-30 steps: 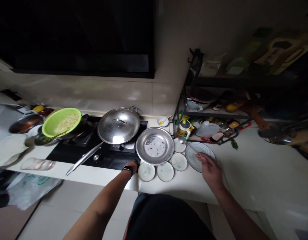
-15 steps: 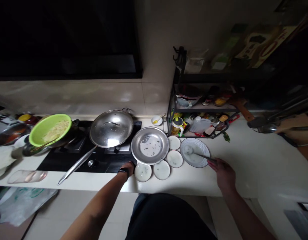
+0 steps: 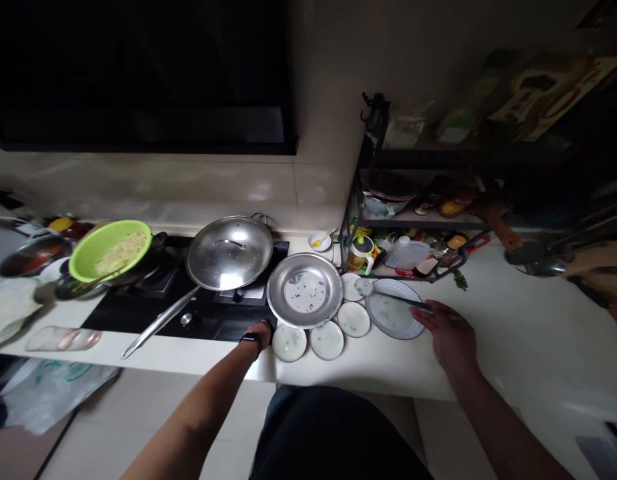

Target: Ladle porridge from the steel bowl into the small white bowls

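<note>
My right hand (image 3: 452, 333) is closed around the dark handle of a ladle (image 3: 364, 287). The ladle's round bowl hangs at the gap between the ribbed plate (image 3: 411, 319) and the rearmost small white dish (image 3: 349, 288). Whitish liquid with dark flecks lies in the ribbed plate. More small dishes, such as this white one (image 3: 327, 341), curve round a wide steel basin (image 3: 274, 293) with dark bits on its bottom. My left hand (image 3: 261, 329) rests at the cooktop's right edge, beside the front left dish (image 3: 289, 343); its fingers are mostly hidden.
A lidded steel pan (image 3: 228, 257) sits on the black cooktop (image 3: 208, 325), its handle reaching past the front edge. Left of it is a green bowl (image 3: 85, 257) of pale shreds. A drinking glass (image 3: 63, 339) stands near the counter edge. A rack (image 3: 423, 220) holds bottles behind the plate.
My right hand has lifted the ladle from the ribbed plate and moved its bowl left toward the rearmost dish. My left hand stays at the cooktop edge. The view has shifted slightly.
</note>
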The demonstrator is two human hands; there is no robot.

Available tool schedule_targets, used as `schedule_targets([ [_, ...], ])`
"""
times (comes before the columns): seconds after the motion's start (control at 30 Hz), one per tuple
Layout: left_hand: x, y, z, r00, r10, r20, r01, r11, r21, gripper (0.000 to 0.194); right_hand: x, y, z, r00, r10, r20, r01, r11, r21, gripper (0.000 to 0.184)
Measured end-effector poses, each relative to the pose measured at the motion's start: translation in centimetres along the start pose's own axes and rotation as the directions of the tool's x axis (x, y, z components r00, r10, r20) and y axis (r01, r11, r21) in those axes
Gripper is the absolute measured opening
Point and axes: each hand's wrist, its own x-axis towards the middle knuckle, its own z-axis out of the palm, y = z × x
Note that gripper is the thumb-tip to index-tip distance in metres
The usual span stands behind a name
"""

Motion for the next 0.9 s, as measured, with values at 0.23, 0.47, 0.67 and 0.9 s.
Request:
schedule_targets([
  [0.23,-0.4,0.1,-0.1,1.000,-0.007,0.012,0.007,1.000,-0.025,0.038,-1.0,4.1,6.8,0.971,0.119,0.206,-0.096,0.988,-0.118,0.052],
  [0.47,-0.7,0.4,-0.4,0.999,-0.033,0.026,0.033,0.999,-0.027,0.042,-3.9,8.4,10.3,0.687,-0.144,0.713,0.521,0.782,-0.344,0.036],
  [0.67,-0.6,0.4,-0.5,0.998,-0.042,0.050,0.044,0.998,-0.037,0.043,-4.6,6.6,8.5,0.164,-0.145,0.976,0.920,0.379,-0.099,0.044],
  [0.9,-0.4,0.4,-0.8,0.999,0.000,0.052,0.001,1.000,-0.023,0.038,-1.9,2.7,2.0,0.746,-0.355,0.564,0.653,0.557,-0.514,0.036],
])
